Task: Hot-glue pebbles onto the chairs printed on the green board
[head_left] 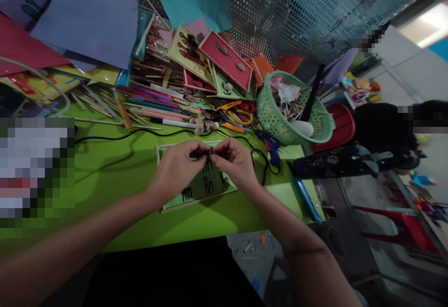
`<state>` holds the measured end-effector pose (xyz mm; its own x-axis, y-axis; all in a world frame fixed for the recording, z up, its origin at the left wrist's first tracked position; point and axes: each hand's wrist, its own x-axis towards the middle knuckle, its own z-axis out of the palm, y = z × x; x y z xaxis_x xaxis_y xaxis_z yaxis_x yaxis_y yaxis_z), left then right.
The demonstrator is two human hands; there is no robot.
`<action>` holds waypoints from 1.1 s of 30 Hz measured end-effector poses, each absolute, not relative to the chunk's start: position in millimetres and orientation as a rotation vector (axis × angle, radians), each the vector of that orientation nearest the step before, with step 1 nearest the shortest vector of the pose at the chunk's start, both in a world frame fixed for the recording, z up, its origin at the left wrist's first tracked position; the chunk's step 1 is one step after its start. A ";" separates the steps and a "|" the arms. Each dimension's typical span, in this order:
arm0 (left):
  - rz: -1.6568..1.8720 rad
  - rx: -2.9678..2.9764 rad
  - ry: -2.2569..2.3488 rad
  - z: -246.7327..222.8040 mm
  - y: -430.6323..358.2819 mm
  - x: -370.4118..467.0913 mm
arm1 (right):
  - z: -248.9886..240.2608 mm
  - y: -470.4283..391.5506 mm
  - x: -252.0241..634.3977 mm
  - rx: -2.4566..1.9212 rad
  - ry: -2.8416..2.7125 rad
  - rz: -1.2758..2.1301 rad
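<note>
My left hand (179, 166) and my right hand (238, 161) meet at their fingertips, both closed in a pinch. Between them is a small dark piece (210, 151), mostly hidden by the fingers and too small to name. Just beneath lies a green card (198, 197) in a pale wooden stick frame, with several black chair-like figures on it. My hands cover its upper part. Beyond my fingers sits a cluster of small pale stones (204, 125).
A green basket (273, 120) of scraps stands back right, near a blue glue gun (269, 146) and scissors (241, 113). A black cord (157, 133) crosses the green table (140, 223). Finished-looking framed cards (227, 59), pens and sticks pile up behind. A blue phone-like object (307, 199) lies right.
</note>
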<state>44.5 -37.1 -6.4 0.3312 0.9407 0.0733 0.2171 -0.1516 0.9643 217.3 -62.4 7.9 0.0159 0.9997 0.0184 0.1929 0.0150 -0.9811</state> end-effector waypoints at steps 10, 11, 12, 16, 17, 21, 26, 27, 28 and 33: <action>0.907 1.640 1.073 -7.4 -41.4 44.7 | 3.4 -62.5 218.6 -1.372 -1.388 1.034; 0.908 1.637 1.068 -8.4 -41.0 44.6 | 3.5 -62.6 219.0 -1.373 -1.386 1.038; 0.909 1.633 1.067 -9.2 -40.3 44.6 | 3.7 -62.8 219.5 -1.372 -1.380 1.044; 0.914 1.624 1.068 -8.4 -38.7 44.7 | 5.3 -63.4 221.6 -1.341 -1.352 1.105; 0.917 1.628 1.066 -7.2 -38.8 44.8 | 5.6 -63.5 221.8 -1.332 -1.350 1.114; 0.917 1.674 1.088 -2.8 -41.6 44.9 | 5.7 -63.8 220.8 -1.361 -1.357 1.073; 0.930 1.689 1.090 -4.0 -43.2 44.1 | 5.9 -63.9 219.1 -1.366 -1.357 1.072; 0.936 1.683 1.084 -4.7 -42.5 43.9 | 6.1 -63.8 219.2 -1.352 -1.354 1.077; 0.940 1.676 1.079 -5.1 -41.7 43.9 | 6.3 -63.6 219.5 -1.337 -1.349 1.083; 0.935 1.655 1.068 -3.6 -38.7 44.3 | 7.0 -62.7 221.0 -1.310 -1.330 1.117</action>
<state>44.3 -38.7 -3.6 0.3335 0.9363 0.1101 0.2330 -0.1950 0.9527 221.0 -62.7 7.0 0.0001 0.9998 0.0177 0.1553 0.0175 -0.9877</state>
